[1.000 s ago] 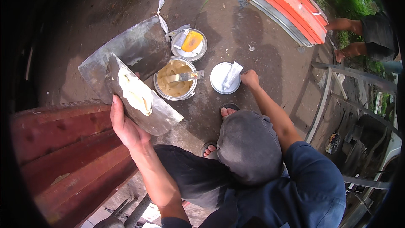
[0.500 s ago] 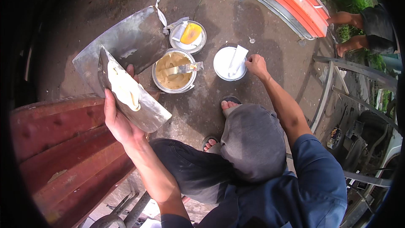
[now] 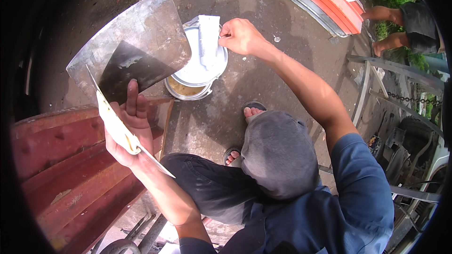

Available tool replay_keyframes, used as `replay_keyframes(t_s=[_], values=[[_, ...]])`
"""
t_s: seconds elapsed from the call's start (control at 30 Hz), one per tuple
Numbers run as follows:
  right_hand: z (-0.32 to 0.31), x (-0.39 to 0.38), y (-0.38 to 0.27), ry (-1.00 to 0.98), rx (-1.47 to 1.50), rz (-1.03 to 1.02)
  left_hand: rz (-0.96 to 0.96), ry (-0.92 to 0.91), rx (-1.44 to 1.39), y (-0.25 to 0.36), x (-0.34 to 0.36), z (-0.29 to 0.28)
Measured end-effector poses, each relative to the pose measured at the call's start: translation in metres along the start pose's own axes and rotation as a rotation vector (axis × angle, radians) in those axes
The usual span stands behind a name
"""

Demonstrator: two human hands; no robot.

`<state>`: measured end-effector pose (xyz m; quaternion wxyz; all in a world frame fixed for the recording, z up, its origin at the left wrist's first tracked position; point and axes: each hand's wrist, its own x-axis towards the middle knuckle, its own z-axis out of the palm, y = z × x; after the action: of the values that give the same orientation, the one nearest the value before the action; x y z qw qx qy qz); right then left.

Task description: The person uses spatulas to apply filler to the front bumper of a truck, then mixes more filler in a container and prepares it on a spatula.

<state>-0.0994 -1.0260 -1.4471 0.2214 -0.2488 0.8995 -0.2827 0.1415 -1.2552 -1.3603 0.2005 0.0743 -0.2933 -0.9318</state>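
Note:
My left hand (image 3: 143, 128) is closed around a thin metal plate (image 3: 158, 163), now seen nearly edge-on, with cream-coloured putty (image 3: 117, 130) spread along it. Behind it rises a larger, curved grey metal sheet (image 3: 153, 21); whether this hand also supports it, I cannot tell. My right hand (image 3: 242, 37) pinches the rim of a round white lid (image 3: 190, 69), on which a white tube (image 3: 207, 42) lies. That lid is over the can of tan putty (image 3: 186, 91), hiding most of its opening and the putty knife inside.
Red ribbed metal (image 3: 80, 164) stands at the left. An orange-red curved panel (image 3: 315, 0) lies at the far right, near another person's bare legs (image 3: 388, 42). Metal frame bars (image 3: 361, 94) and machine parts fill the right edge. My sandalled feet (image 3: 254, 111) are in the middle.
My right hand has carried the white lid with the tube leftward, over the putty can and the other lid with the yellow piece. My left hand has turned the putty-laden plate edge-on.

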Motion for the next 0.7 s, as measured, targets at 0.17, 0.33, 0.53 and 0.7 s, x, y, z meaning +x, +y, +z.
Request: replay_keyframes(t_s=[0.17, 0.33, 0.53, 0.7], values=[[0.058, 0.006, -0.018, -0.010, -0.068, -0.069, 0.037, 0.057, 0.018, 0.002, -0.006, 0.004], [0.064, -0.002, -0.040, 0.003, -0.359, -0.079, 0.051, -0.054, 0.089, 0.005, -0.012, -0.004], [0.084, -0.014, -0.066, 0.035, -0.117, -0.066, -0.068, 0.113, 0.059, -0.003, -0.007, 0.029], [0.098, -0.008, -0.059, 0.111, 0.093, -0.067, 0.047, 0.435, 0.365, -0.022, 0.004, 0.030]])
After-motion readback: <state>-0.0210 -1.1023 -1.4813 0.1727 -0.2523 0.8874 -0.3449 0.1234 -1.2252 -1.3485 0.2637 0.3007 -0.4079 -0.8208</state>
